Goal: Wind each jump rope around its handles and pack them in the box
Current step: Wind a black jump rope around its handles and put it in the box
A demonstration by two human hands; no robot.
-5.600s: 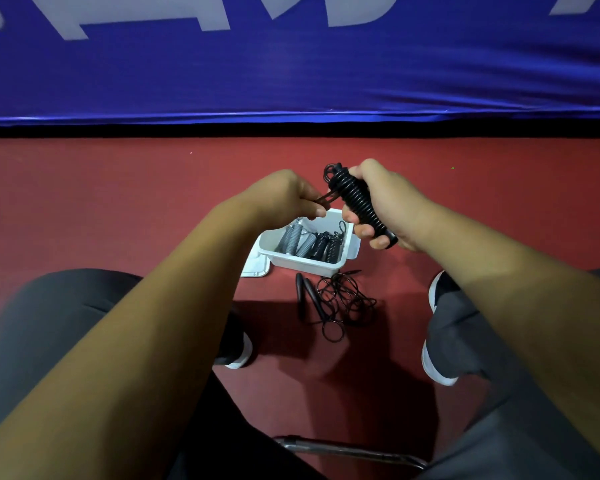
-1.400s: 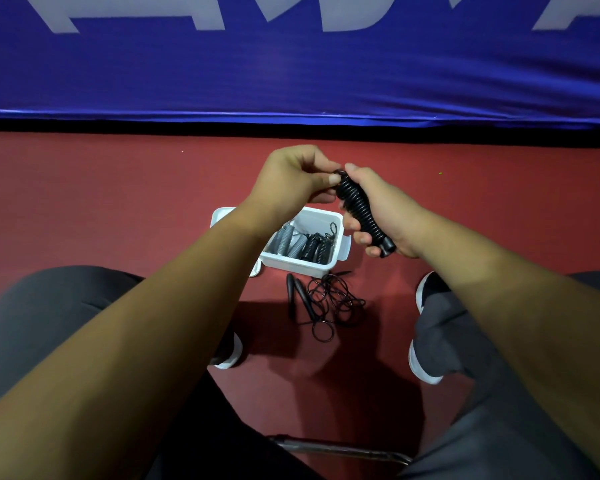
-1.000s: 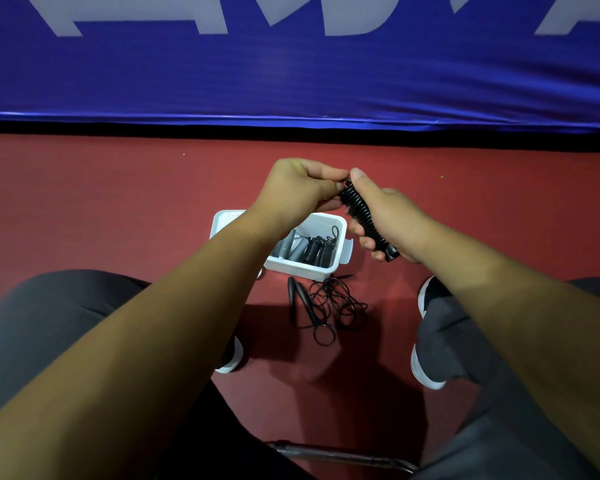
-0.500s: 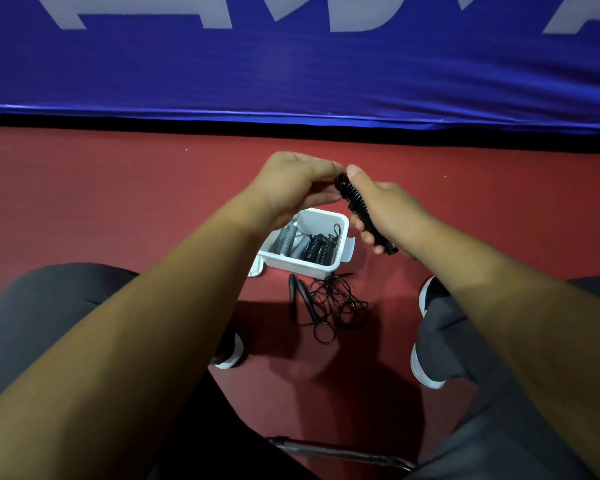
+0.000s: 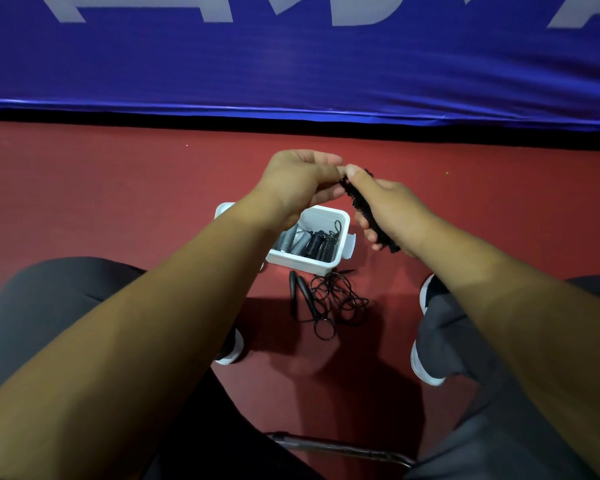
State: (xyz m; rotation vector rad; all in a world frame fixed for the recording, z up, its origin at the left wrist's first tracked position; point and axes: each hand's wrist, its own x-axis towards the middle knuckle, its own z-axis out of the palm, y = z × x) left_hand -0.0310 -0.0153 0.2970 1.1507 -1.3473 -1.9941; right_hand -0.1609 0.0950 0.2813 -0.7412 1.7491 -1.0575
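A black jump rope (image 5: 360, 206), wound tightly around its handles, is gripped in my right hand (image 5: 390, 211) above the floor. My left hand (image 5: 297, 183) pinches the bundle's upper end, its fingertips meeting my right thumb. Below the hands stands a white box (image 5: 343, 249) that holds several wound ropes, grey ones on the left and black ones on the right. In front of the box a loose black jump rope (image 5: 329, 299) lies on the red floor, its handles to the left of a tangle of cord.
A white lid (image 5: 222, 209) lies partly hidden behind my left forearm, left of the box. My knees and shoes (image 5: 423, 362) flank the loose rope. A blue padded wall (image 5: 291, 64) runs along the back. A metal chair bar (image 5: 340, 446) crosses the bottom.
Over the earlier frames my left hand has worked the cord's end at the top of the bundle. Both hands have stayed above the box, with only small shifts.
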